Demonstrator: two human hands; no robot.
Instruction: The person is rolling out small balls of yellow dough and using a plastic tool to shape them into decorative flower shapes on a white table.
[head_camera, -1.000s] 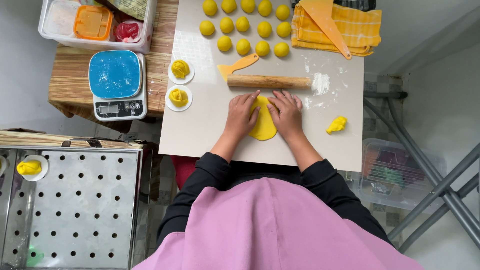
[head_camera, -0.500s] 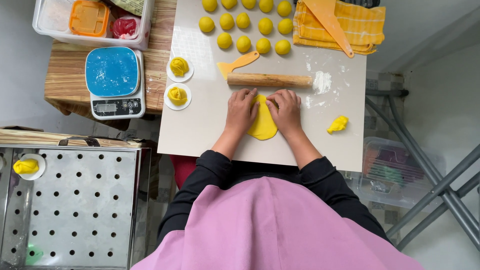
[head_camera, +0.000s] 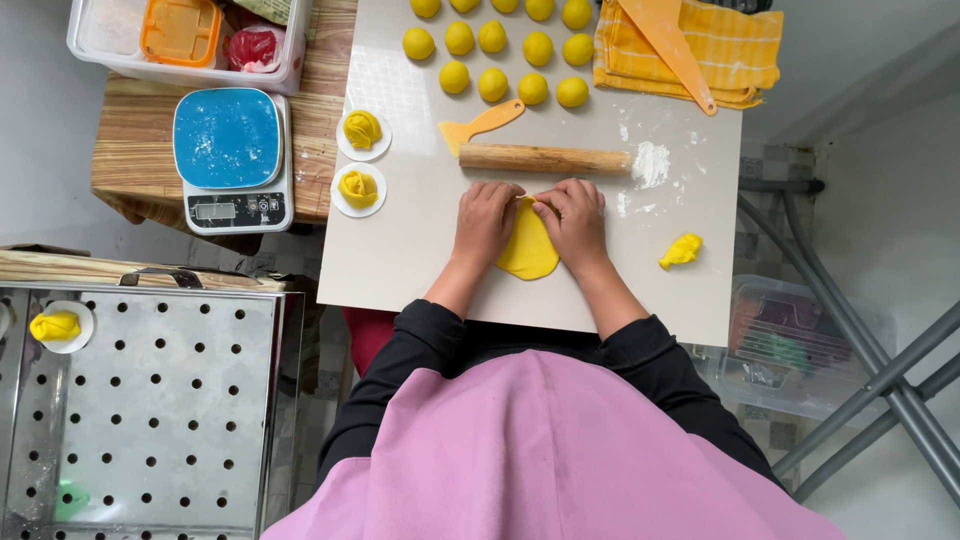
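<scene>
A flat yellow dough disc (head_camera: 529, 250) lies on the white board (head_camera: 400, 250). My left hand (head_camera: 485, 222) rests on its left edge and my right hand (head_camera: 574, 222) on its right edge, fingers pinching the far rim together. A wooden rolling pin (head_camera: 545, 158) lies just beyond my fingertips. A yellow scraper (head_camera: 480, 124) sits behind the pin.
Several yellow dough balls (head_camera: 495, 60) line the board's far end. Two shaped yellow buns on white discs (head_camera: 360, 160) sit at the board's left edge. A small dough scrap (head_camera: 682, 250) lies right. A blue-topped scale (head_camera: 230, 155) stands left; a perforated steel steamer tray (head_camera: 150, 400) holds one bun (head_camera: 56, 326).
My fingertips have drawn closer together over the far rim of the disc, folding it inward. The view has shifted slightly.
</scene>
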